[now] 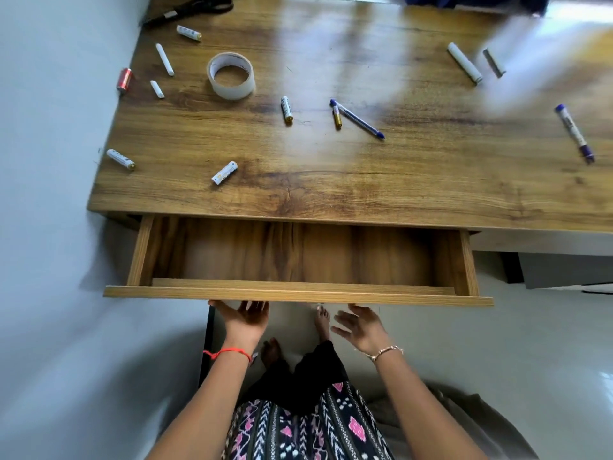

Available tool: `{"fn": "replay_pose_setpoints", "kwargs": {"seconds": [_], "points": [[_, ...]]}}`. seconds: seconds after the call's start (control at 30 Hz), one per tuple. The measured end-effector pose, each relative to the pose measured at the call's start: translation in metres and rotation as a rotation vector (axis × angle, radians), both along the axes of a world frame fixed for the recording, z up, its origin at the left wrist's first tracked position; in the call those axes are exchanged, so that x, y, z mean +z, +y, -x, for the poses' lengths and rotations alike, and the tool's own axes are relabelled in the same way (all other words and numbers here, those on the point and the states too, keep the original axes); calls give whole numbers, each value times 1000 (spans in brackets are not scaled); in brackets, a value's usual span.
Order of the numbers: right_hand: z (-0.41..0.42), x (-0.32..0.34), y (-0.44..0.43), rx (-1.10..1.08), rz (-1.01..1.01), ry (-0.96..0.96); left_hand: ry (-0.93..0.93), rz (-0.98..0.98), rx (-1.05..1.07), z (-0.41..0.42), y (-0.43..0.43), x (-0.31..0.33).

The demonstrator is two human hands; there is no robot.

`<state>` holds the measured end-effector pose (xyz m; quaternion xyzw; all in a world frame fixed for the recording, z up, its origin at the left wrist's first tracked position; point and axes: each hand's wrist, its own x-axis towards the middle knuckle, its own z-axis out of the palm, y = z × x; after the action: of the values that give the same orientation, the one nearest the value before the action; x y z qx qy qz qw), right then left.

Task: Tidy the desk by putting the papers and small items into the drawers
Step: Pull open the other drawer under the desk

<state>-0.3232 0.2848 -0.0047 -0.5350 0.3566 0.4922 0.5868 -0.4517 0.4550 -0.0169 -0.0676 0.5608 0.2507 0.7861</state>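
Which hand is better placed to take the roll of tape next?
Probably the left hand: the roll of tape lies on the desk's left part, and both hands are empty below the open drawer.

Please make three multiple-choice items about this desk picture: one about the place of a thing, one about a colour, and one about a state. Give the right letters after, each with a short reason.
1. Where does the roll of tape lie?
A. inside the drawer
B. on the desk top, toward its left side
C. on the floor

2. What colour is the battery at the left edge of the desk?
A. red
B. green
C. black

3. What is the state of the drawer?
A. shut
B. pulled open, nothing visible inside
C. pulled open, full of papers

Answers:
1 B: the tape rests on the wooden desk top, left of the middle.
2 A: the red battery lies at the left edge.
3 B: only its bare wooden bottom shows, and the left hand and the right hand are open just below its front.
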Motion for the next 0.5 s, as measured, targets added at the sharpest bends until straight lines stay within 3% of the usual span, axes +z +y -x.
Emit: {"fn": "replay_pose_setpoints", "kwargs": {"seconds": [0.07,0.13,0.2,0.27,0.37,0.43,0.5], "points": [[-8,14,-19,470,145,-171,177,-27,-44,5,-2,12],[-23,29,-42,1094,291,-429,514,-157,-106,9,-11,25],[-41,49,-62,1526,314,-667,837,-533,-255,15,-28,35],[-55,73,-80,1576,200,-815,965,-1041,-474,14,-57,49],[-73,97,-104,1279,43,-1095,973,-1659,-826,0,-101,57],[-86,95,-116,1270,-17,-1213,950,-1876,-1131,-14,-124,47],[-94,85,-123,1405,-42,-1244,973,-1949,-1318,-26,-140,38]]}}
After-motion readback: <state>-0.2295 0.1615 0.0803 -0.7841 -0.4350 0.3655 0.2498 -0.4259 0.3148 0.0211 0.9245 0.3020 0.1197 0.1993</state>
